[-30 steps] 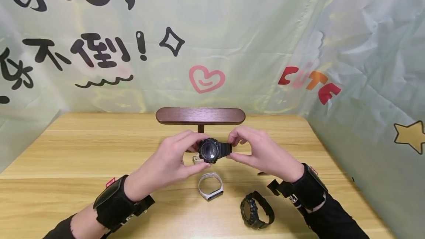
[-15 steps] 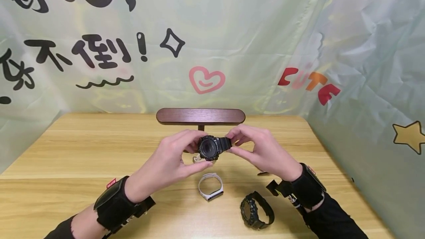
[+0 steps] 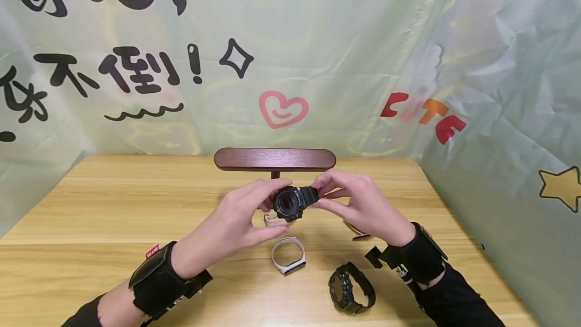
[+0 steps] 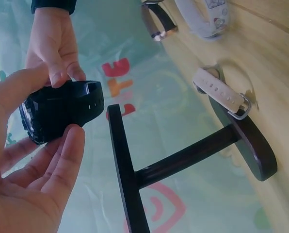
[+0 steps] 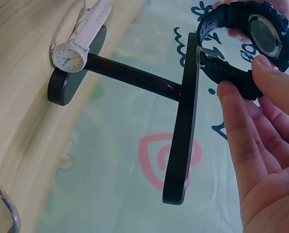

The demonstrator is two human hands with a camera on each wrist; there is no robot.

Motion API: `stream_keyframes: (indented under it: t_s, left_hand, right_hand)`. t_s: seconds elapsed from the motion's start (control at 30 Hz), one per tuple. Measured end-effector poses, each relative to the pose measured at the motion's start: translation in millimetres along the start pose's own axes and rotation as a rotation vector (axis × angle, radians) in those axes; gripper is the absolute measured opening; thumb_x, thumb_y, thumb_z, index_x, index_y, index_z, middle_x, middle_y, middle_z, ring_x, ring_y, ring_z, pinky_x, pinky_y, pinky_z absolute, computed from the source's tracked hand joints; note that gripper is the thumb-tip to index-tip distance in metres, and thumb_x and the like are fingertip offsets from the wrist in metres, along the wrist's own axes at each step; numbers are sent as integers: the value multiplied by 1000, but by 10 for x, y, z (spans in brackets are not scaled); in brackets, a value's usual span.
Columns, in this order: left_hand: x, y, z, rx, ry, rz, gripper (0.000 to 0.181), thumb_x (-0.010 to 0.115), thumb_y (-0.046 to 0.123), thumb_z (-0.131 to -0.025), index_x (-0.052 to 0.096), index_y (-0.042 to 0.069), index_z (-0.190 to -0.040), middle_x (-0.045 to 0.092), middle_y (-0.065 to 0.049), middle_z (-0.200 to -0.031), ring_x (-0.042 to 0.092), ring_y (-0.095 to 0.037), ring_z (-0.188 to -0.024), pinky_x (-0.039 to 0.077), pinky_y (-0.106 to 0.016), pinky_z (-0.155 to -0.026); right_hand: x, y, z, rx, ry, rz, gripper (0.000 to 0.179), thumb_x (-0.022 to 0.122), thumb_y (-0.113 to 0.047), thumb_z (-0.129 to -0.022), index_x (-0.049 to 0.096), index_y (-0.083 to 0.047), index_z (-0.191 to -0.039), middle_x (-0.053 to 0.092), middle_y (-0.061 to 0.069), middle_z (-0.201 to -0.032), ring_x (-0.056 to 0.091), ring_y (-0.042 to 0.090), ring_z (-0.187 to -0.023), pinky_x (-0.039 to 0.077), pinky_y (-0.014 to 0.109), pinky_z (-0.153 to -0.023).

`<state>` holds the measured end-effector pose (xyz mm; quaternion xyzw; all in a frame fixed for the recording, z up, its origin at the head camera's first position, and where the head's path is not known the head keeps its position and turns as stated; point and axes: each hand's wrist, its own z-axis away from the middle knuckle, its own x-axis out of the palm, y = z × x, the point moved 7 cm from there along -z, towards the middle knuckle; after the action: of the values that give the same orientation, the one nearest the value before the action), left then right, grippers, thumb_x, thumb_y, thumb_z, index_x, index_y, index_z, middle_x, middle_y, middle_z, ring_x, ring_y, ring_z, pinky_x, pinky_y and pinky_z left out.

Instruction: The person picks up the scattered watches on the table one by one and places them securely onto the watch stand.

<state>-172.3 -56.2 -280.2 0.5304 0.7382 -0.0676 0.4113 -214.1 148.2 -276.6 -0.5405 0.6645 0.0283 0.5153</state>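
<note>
A black digital-style wristwatch (image 3: 287,204) is held in the air in front of the stand, its face toward the head camera. My left hand (image 3: 238,211) holds it round the case, fingers behind; in the head view the thumb lies just below the case. My right hand (image 3: 360,206) pinches the strap (image 5: 232,80) between thumb and fingers. In the right wrist view the strap curves into a loop with a metal buckle (image 5: 199,57); whether it is fastened, I cannot tell. A white wristwatch (image 5: 69,58) lies on the stand's base, mostly hidden in the head view.
A dark brown T-shaped display stand (image 3: 274,159) rises behind the hands. Nearer on the wooden table (image 3: 136,191) lie a white fitness band (image 3: 289,257) and another black watch (image 3: 349,289). Partly under the right hand is one more watch (image 3: 360,237). Printed cloth surrounds the table.
The black watch has tilted a little, its strap end rising to the right. My left thumb has come slightly away from the case's lower edge. My right hand keeps its pinch on the strap.
</note>
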Motion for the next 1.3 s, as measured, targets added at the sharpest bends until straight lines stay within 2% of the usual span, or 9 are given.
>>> stream_keyframes:
  t_s: [0.37,0.77,1.3]
  left_hand:
    - [3,28,1,40,-62,12,80,93,9,-83,55,10,-153,72,-2,-113,66,-6,-90,61,-19,-77]
    - [-10,57,10,64,-77,51,78,94,8,-82,57,10,-151,72,2,-105,65,-7,-85,56,-14,-75]
    - [-35,86,1,95,-64,65,74,94,6,-80,61,6,-146,78,-4,-115,71,-5,-85,59,-13,-76]
  right_hand:
    - [3,62,-3,45,-38,-30,28,85,-5,-91,71,-13,-114,76,-2,-111,78,10,-99,66,26,-87]
    - [17,36,-14,54,-78,-89,26,84,-5,-91,72,-11,-114,77,1,-112,78,10,-99,66,27,-88]
    - [24,51,-11,37,-81,-116,24,82,-4,-93,73,-10,-114,78,2,-111,78,9,-98,66,29,-89]
